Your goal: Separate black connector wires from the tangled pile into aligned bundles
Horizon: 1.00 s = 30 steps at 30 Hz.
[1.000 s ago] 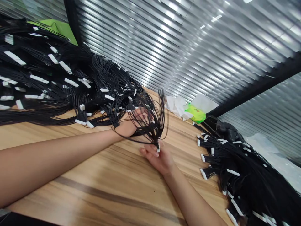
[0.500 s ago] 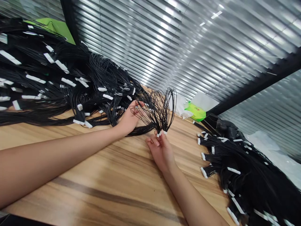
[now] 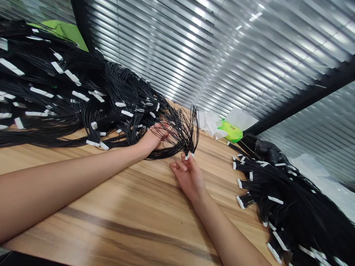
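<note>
Between the thumb and fingers of my right hand [image 3: 191, 177] is a white connector [image 3: 187, 156], pinched at its edge. A spray of thin black wires [image 3: 191, 129] rises from it and loops over toward the left. My left hand [image 3: 152, 140] is in among these wires, its fingers curled around some of them; strands partly cover the fingertips. Below and beside the left hand, more black wire lies in a bundle [image 3: 163, 153] on the wooden table [image 3: 133, 207]. Both hands are a little apart, the right one nearer to me.
A large heap of black wire harnesses [image 3: 69, 85] with white connectors fills the left side. Another harness pile [image 3: 299, 195] lies along the right. Crumpled white tissue [image 3: 210, 123] and a bright green packet [image 3: 232, 130] sit at the back, before metal blinds [image 3: 177, 48].
The looped wires have swung left and lean closer to my left hand, which has dropped slightly. My right hand has shifted a little left, still pinching the connector.
</note>
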### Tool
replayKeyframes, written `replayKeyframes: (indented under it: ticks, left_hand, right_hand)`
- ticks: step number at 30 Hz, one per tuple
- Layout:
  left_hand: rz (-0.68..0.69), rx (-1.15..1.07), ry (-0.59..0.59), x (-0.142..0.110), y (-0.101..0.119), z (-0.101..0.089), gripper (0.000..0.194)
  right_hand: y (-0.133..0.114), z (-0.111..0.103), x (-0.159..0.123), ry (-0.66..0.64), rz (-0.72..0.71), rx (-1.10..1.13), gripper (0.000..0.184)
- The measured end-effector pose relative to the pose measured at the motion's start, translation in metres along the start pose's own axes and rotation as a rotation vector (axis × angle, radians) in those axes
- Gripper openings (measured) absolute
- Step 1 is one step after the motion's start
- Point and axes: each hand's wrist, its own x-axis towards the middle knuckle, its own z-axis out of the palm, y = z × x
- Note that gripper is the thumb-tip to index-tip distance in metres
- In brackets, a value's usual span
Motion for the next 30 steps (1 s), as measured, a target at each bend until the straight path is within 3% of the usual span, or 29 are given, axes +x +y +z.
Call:
replayKeyframes:
  ticks: [3, 6, 13, 19, 22, 26, 30]
  left_hand:
    - [-0.123, -0.194, -0.012, -0.001, 0.004, 0.003, 0.020]
    - [-0.162, -0.234, -0.027, -0.002, 0.003, 0.004, 0.024]
    - [-0.006, -0.100, -0.058, 0.001, -0.004, -0.001, 0.029]
    - [-0.011, 0.146, -0.245, -0.004, -0.004, 0.002, 0.028]
    - [0.026, 0.218, -0.192, -0.009, -0.001, 0.004, 0.026]
    - [0.191, 0.270, -0.061, -0.012, 0.005, 0.003, 0.027]
    - [0.268, 0.184, -0.008, -0.014, 0.007, 0.003, 0.025]
  right_hand:
    - [0.000, 0.000, 0.000, -0.012, 0.007, -0.031, 0.015]
    - [0.001, -0.001, 0.000, -0.009, 0.008, -0.041, 0.013]
    - [0.000, 0.001, 0.000, 0.014, 0.005, -0.026, 0.014]
    - [-0.003, 0.003, 0.001, 0.065, -0.020, 0.100, 0.007]
    - [-0.003, 0.004, -0.001, 0.034, -0.001, 0.095, 0.009]
    - [-0.002, 0.005, -0.004, 0.013, 0.025, 0.045, 0.014]
    - [-0.002, 0.005, -0.005, 0.018, 0.030, 0.039, 0.016]
